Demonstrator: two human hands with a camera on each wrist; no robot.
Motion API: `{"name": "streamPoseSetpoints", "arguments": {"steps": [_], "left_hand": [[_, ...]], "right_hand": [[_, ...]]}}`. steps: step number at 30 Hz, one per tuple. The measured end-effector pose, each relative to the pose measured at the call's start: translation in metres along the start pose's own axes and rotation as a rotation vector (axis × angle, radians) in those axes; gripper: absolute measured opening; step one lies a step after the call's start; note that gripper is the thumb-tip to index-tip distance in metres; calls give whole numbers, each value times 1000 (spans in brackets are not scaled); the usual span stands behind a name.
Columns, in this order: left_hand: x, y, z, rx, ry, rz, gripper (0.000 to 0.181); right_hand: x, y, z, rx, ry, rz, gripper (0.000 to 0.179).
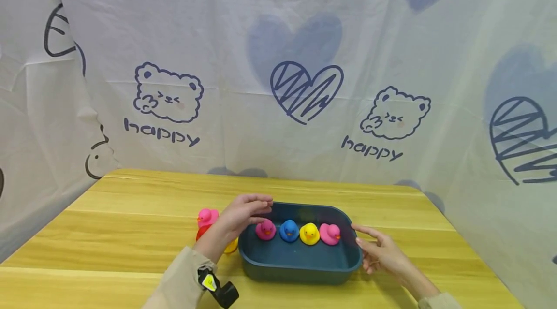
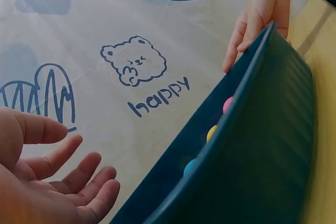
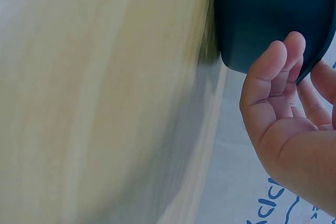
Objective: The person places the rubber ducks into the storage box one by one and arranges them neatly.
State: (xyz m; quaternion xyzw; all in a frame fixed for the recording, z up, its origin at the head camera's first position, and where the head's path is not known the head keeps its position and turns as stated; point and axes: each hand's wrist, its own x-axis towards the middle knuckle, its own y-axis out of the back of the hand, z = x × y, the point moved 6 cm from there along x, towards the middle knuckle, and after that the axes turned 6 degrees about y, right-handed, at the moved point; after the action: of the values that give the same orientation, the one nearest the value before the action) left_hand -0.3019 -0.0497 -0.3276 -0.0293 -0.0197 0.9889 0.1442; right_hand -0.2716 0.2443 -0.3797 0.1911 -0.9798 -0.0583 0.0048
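My left hand [image 1: 241,215] hovers over the left end of a dark teal plastic bin [image 1: 300,275], fingers loosely bent and nothing held. In the left wrist view its thumb and fingers stand apart. At the bin's opposite end, my right hand [image 1: 385,253] touches the right rim with its fingertips; in the right wrist view some fingers [image 3: 294,48] lie along the outer wall. Inside, in a row near the back wall, sit a magenta rubber duck [image 1: 266,229], a blue duck [image 1: 289,231], a yellow duck [image 1: 309,234] and a pink duck [image 1: 329,234].
Left of the bin, partly behind my left forearm, are another pink duck [image 1: 208,217], a red item [image 1: 202,231] and a yellow-orange item [image 1: 231,246]. All stand on a wood-grain table [image 1: 130,231]. A printed white curtain [image 1: 235,106] hangs behind it.
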Motion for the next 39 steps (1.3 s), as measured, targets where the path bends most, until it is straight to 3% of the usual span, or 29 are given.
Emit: {"name": "streamPoseSetpoints", "arguments": {"steps": [11,25,34,39], "left_hand": [[-17,20,10,129,-49,42,31],[-32,52,11,172,-59,113,26],[-37,71,2,152,-40,129,30],[-39,83,-3,193,-20,159,32]], "right_hand": [[1,1,1,-4,3,1,60],[1,1,1,4,4,3,60],[0,0,0,0,2,5,60],[0,0,-1,-2,19,2,59]]}}
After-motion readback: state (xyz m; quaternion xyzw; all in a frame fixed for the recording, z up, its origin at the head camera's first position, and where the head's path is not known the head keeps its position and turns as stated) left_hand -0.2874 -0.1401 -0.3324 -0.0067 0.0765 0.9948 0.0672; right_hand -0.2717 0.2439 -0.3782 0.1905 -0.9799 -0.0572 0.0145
